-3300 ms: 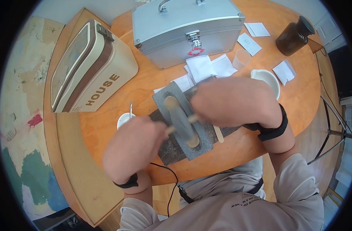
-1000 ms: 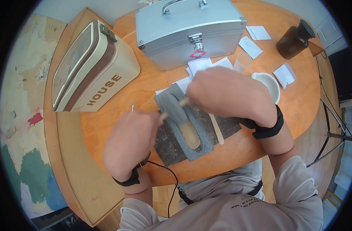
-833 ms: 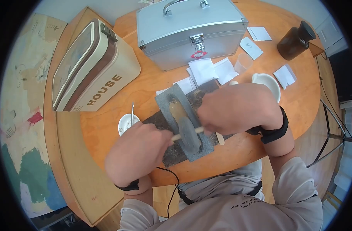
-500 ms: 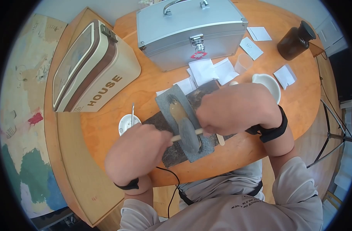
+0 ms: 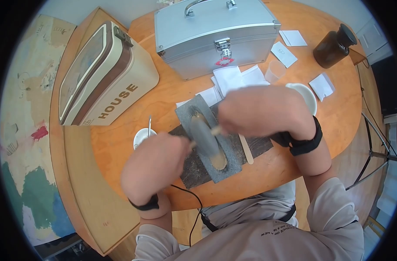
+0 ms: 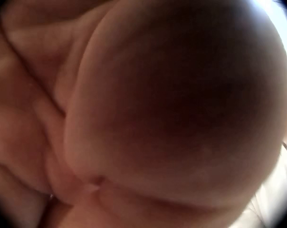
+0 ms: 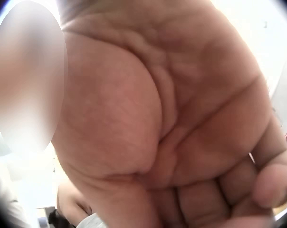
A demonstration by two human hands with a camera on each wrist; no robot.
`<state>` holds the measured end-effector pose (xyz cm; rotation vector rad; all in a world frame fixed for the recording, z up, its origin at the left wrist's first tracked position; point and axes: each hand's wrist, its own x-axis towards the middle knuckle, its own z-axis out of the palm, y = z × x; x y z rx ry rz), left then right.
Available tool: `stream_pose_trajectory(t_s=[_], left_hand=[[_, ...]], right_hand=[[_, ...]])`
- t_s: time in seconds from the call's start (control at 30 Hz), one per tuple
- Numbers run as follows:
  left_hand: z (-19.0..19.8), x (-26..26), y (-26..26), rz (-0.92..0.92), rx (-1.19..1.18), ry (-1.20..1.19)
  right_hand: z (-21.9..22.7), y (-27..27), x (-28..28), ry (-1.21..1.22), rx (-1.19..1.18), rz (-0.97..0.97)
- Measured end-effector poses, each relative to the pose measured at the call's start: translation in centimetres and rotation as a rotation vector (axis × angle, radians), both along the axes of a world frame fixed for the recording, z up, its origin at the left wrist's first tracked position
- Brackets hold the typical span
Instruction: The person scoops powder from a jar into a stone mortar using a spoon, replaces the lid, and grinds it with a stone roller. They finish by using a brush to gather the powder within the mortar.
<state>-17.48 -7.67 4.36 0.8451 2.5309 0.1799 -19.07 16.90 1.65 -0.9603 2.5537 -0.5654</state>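
Observation:
A grey stone grinding wheel [image 5: 203, 138] stands in the boat-shaped groove of a grey stone trough [image 5: 186, 114], about the middle of its length. A thin wooden axle [image 5: 215, 129] runs through the wheel. My left hand [image 5: 177, 148] grips the axle's left end and my right hand [image 5: 228, 124] grips its right end, fingers curled. Tan powder [image 5: 219, 162] lies at the near end of the groove. The trough rests on a dark rough board [image 5: 197, 173]. Both wrist views show only palm skin close up.
A flat wooden stick [image 5: 247, 151] lies on the board's right side. Around it on the orange table stand a small white dish with a spoon [image 5: 141, 136], a white bowl [image 5: 310, 98], a plastic cup [image 5: 274, 69], a brown bottle [image 5: 333, 41], a silver case [image 5: 211, 30], a "HOUSE" tin [image 5: 105, 74] and paper squares [image 5: 233, 77].
Both hands have rolled the wheel back and forth along the groove: to the near end half a second ago, now back up towards the middle. The grip is unchanged.

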Motion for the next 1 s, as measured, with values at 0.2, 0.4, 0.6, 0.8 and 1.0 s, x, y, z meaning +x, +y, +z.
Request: stream_pose_trajectory(t_s=[0.2,0.4,0.6,0.8,1.0], left_hand=[[0.8,0.2,-0.1,-0.088,0.015,-0.076],[0.0,-0.6,-0.1,0.043,0.059,0.0],[0.2,0.1,-0.3,-0.173,0.034,-0.089],[-0.2,-0.7,0.1,0.037,-0.053,0.042],[0.4,0.3,-0.4,-0.159,0.004,-0.119]], right_hand=[[1.1,-0.2,-0.1,-0.098,0.06,0.012],[-0.6,0.3,-0.1,0.094,-0.059,-0.08],[1.5,-0.3,0.4,-0.159,0.142,0.06],[-0.7,-0.1,0.0,0.097,-0.042,-0.102],[1.6,-0.3,0.4,-0.217,0.148,0.094]])
